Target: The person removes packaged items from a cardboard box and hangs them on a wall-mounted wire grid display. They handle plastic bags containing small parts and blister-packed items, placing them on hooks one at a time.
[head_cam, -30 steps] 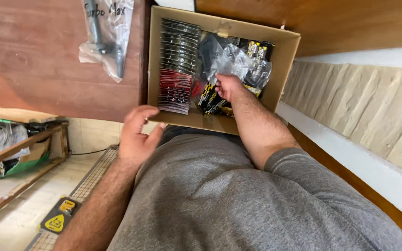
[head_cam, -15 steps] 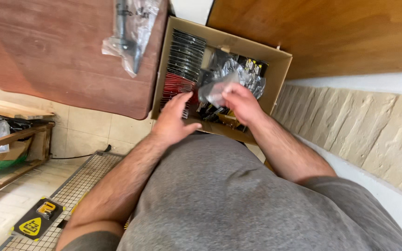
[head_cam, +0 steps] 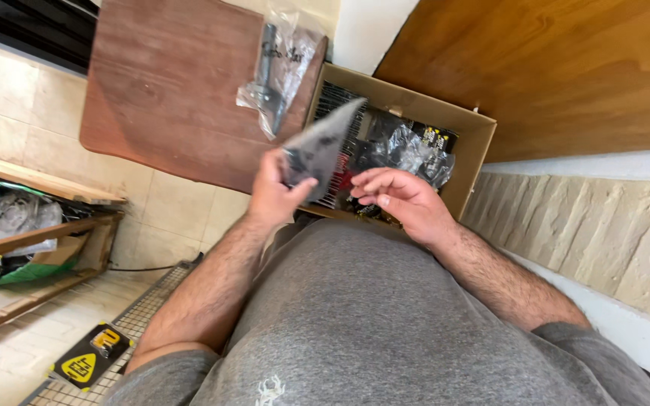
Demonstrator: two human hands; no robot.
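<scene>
Bag (head_cam: 323,143), clear and holding a dark part, is pinched in the left hand (head_cam: 278,192) just above the box (head_cam: 472,162). Right hand (head_cam: 400,199) hovers loosely curled and empty over the box's near edge. A second bag (head_cam: 276,64) lies on the surface (head_cam: 167,90) beside the box.

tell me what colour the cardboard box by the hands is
Plain brown cardboard box, seen best in the head view; the right hand hovers at its front edge.

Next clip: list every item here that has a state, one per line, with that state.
Cardboard box: open, packed with bagged parts.
Small plastic bag: lifted above the box, pinched in the left hand.
Right hand: empty, fingers curled, over the box's near edge.
Bagged metal part: lying flat on the wooden table, bag closed.
</scene>
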